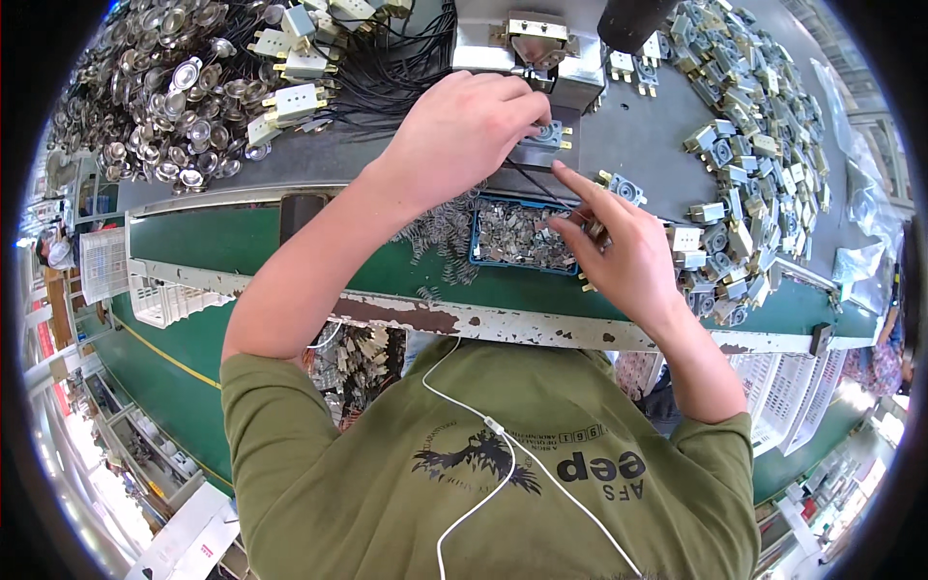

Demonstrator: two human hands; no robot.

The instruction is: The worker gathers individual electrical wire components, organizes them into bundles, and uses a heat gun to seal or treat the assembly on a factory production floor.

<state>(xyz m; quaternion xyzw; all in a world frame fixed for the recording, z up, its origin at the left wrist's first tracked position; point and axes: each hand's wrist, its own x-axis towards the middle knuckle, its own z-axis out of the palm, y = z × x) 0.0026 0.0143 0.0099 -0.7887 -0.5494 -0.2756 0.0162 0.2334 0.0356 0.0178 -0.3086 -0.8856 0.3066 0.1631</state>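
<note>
My left hand [474, 126] reaches over the bench with its fingers curled down on a small grey block with brass terminals [543, 138]. That block sits at the front of a metal fixture [530, 58], and the hand partly covers it. A thin black wire [536, 180] slants from beneath the left fingers toward my right hand [623, 246]. The right index finger points at the block, with the thumb apart from it; the other fingers are curled and partly hidden. Just below the right thumb lies a blue tray [473, 242] of small metal clips.
Round metal cups [179, 97] on black wires pile up at left. White terminal blocks [295, 100] lie beside them. Many grey blocks [739, 174] heap at right. Loose springs [440, 232] lie left of the tray. A dark cylinder [633, 21] hangs beside the fixture.
</note>
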